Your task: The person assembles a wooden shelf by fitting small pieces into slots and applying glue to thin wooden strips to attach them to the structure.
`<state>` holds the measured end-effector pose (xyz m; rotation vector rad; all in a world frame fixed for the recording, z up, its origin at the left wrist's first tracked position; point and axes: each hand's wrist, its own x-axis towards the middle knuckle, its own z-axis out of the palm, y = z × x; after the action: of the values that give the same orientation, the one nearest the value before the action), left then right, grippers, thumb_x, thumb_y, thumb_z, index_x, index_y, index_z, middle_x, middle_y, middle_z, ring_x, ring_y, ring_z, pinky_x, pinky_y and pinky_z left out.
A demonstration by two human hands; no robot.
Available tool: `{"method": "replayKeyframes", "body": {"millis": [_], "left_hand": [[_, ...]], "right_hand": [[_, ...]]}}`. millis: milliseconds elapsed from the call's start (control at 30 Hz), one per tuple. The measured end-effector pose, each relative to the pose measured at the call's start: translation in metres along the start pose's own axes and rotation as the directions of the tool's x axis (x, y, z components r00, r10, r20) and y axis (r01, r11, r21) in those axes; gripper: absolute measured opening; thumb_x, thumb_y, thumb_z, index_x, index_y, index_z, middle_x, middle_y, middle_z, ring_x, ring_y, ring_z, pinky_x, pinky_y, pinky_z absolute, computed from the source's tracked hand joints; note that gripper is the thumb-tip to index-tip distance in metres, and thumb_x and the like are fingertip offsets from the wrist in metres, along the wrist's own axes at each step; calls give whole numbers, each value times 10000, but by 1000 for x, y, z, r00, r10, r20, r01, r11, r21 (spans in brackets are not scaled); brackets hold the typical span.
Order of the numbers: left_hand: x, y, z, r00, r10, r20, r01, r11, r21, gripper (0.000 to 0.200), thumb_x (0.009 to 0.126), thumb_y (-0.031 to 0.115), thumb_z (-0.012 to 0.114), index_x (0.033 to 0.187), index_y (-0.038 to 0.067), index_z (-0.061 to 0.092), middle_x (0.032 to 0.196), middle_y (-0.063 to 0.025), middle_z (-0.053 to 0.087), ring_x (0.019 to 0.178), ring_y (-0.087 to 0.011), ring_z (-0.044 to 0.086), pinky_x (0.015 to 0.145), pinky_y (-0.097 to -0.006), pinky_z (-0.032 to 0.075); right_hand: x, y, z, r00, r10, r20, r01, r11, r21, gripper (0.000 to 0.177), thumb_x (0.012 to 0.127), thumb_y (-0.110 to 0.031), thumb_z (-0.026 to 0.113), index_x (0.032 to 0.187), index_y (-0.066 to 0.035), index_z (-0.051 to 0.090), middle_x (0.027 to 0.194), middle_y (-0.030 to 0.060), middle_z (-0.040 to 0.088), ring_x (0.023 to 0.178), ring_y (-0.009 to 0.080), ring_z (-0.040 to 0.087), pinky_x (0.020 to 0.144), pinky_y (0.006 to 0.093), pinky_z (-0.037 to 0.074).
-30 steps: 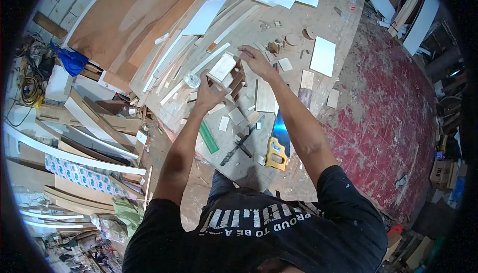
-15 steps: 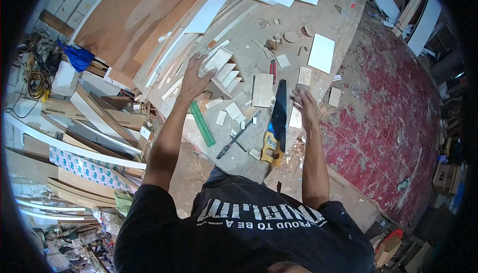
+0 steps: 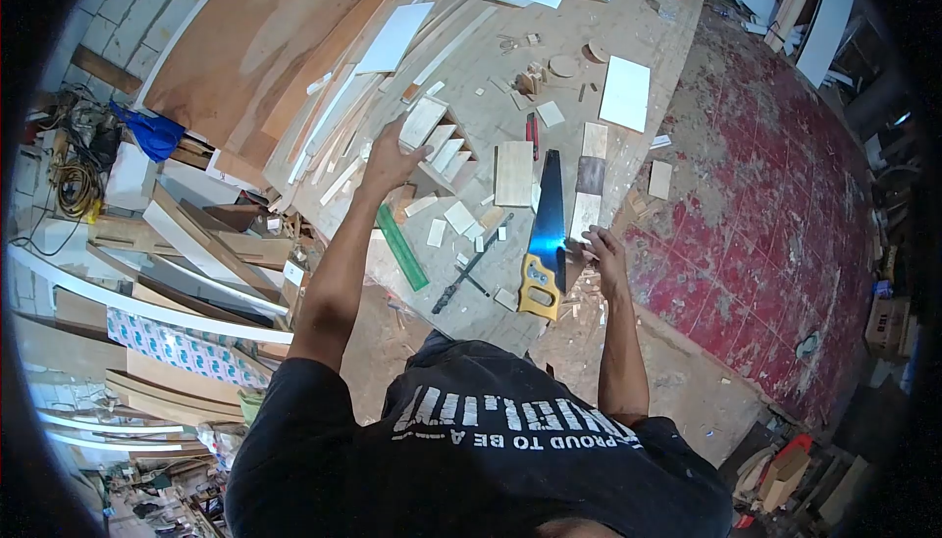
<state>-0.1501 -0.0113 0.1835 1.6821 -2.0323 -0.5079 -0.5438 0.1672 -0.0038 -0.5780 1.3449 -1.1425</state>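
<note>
My left hand (image 3: 391, 157) grips the left side of a small wooden box (image 3: 453, 167) with slanted slats like little steps, its thumb against the front edge. My right hand (image 3: 606, 251) is beside the near end of a narrow pale wooden strip (image 3: 586, 212), fingers bent and slightly apart, with nothing seen in them. A dark brown piece (image 3: 591, 175) lies across the strip's middle. Left of the strip is a handsaw (image 3: 547, 229) with a yellow handle, its blade pointing away from me. Beside the saw lies a flat wooden block (image 3: 513, 173).
A green ruler (image 3: 402, 247), a dark rod-like tool (image 3: 471, 265) and small offcuts lie on the worktable near me. Farther back are a red-handled tool (image 3: 532, 134), a white board (image 3: 625, 94) and long strips. Red flooring (image 3: 726, 243) lies right; curved boards stand left.
My right hand has moved toward me, off the dark piece and down to the strip's near end. My left hand has stayed at the slatted box. The view has shifted slightly.
</note>
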Motion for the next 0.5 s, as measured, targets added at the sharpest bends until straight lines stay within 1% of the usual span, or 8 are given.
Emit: {"method": "replayKeyframes", "body": {"millis": [67, 100, 167, 200, 267, 300, 367, 500], "left_hand": [[-3, -1, 3, 999, -8, -52, 11, 998, 59, 948, 745, 334, 827, 1487, -35, 369, 1404, -311, 508, 1338, -387, 488, 1148, -405, 358], [-5, -6, 8, 999, -9, -53, 12, 998, 56, 948, 745, 334, 827, 1487, -35, 369, 1404, -311, 508, 1338, -387, 488, 1148, -405, 358], [-9, -15, 20, 980, 4, -197, -2, 1000, 12, 971, 738, 309, 839, 1501, -18, 333, 1360, -315, 542, 1296, -381, 532, 1120, -406, 396], [-11, -12, 20, 981, 2, -194, 0, 1000, 7, 971, 738, 309, 839, 1501, -18, 333, 1360, -315, 542, 1296, -381, 532, 1120, -406, 396], [-17, -6, 18, 985, -141, -100, 114, 965, -236, 950, 739, 260, 855, 1479, -33, 335, 1369, -299, 538, 1263, -383, 561, 1066, -426, 455], [-17, -11, 21, 985, -145, -99, 117, 963, -242, 950, 739, 260, 855, 1479, -33, 335, 1369, -299, 538, 1263, -383, 561, 1066, -426, 455], [-14, -22, 27, 988, -106, -112, 75, 964, -256, 923, 747, 231, 853, 1467, -36, 342, 1354, -301, 550, 1234, -382, 585, 1033, -423, 486], [-15, -21, 28, 983, -126, -131, 95, 971, -218, 910, 747, 223, 855, 1460, -32, 349, 1366, -301, 539, 1245, -378, 578, 1044, -429, 482]], "right_hand": [[1, -4, 5, 1000, -6, 22, 5, 1000, 16, 377, 954, -249, 657, 1272, -47, 631, 1124, 32, 681, 1006, 165, 613, 834, 324, 462], [0, -8, 8, 1000, -6, 21, 5, 1000, 13, 377, 954, -249, 657, 1272, -47, 631, 1124, 32, 681, 1006, 165, 613, 834, 324, 462], [-3, -14, 14, 999, -28, 36, 28, 1000, 5, 381, 946, -248, 667, 1269, -50, 631, 1111, 30, 675, 977, 155, 625, 828, 329, 461], [-4, -15, 16, 999, -26, 33, 26, 1000, 0, 381, 946, -248, 667, 1269, -50, 631, 1111, 30, 675, 977, 155, 625, 828, 329, 461], [-7, -18, 18, 999, -26, 28, 27, 999, -27, 382, 942, -249, 671, 1267, -53, 630, 1110, 31, 674, 966, 152, 640, 831, 330, 461], [-8, -18, 18, 999, -24, 27, 25, 999, -34, 382, 942, -249, 671, 1267, -53, 630, 1110, 31, 674, 966, 152, 640, 831, 330, 461], [-11, -17, 18, 1000, -15, 26, 16, 998, -61, 388, 937, -248, 676, 1269, -53, 628, 1109, 32, 675, 970, 151, 652, 831, 326, 458], [-12, -7, 16, 1000, 10, 21, -8, 998, -67, 385, 933, -242, 682, 1264, -53, 629, 1114, 35, 677, 964, 148, 654, 830, 326, 457]]}}
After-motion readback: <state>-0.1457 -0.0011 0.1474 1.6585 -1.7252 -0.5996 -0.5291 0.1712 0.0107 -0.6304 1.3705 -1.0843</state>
